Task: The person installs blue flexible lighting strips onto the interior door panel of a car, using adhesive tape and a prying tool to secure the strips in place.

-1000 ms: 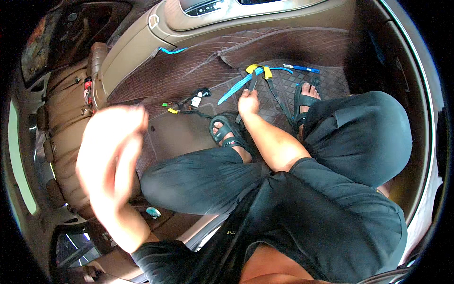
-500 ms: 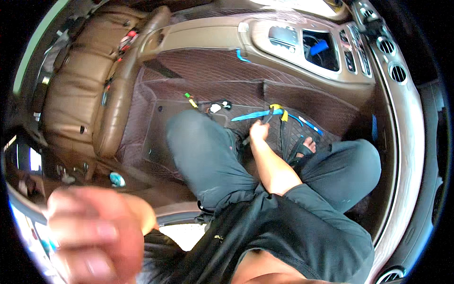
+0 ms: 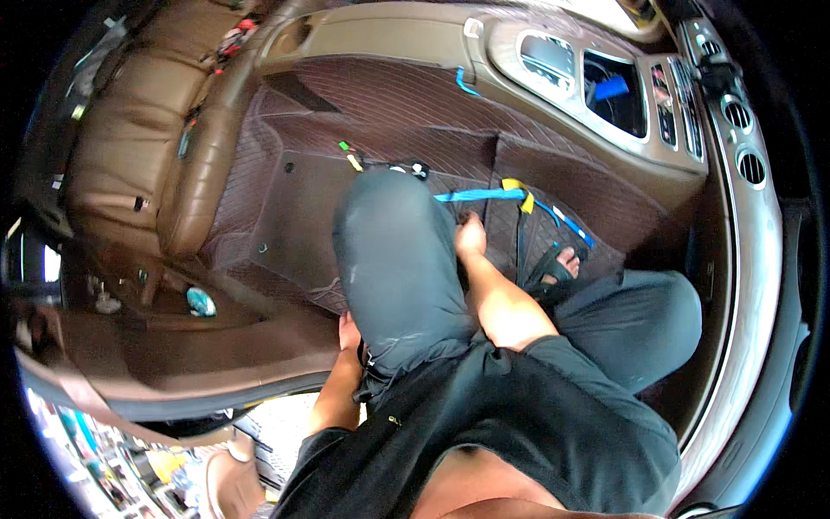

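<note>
On the quilted floor lining of a car, my right hand is between my legs, its fingers curled at a small dark thing that I cannot make out. Just beyond it runs a bright blue strip with a yellow piece on it, and a thinner blue-and-white length trails off to the right. My left hand reaches down along the outer side of my bent left knee, which hides most of its fingers. Connectors with green and yellow ends lie beyond that knee.
A brown leather seat stands at the left. The centre console, with a blue object in its open bay, is at the far side. A teal-and-white item sits by the door sill. The dashboard borders the right.
My left hand has dropped from close to the camera to beside my left knee. The right hand has drawn slightly back from the blue strip, and the view has shifted.
</note>
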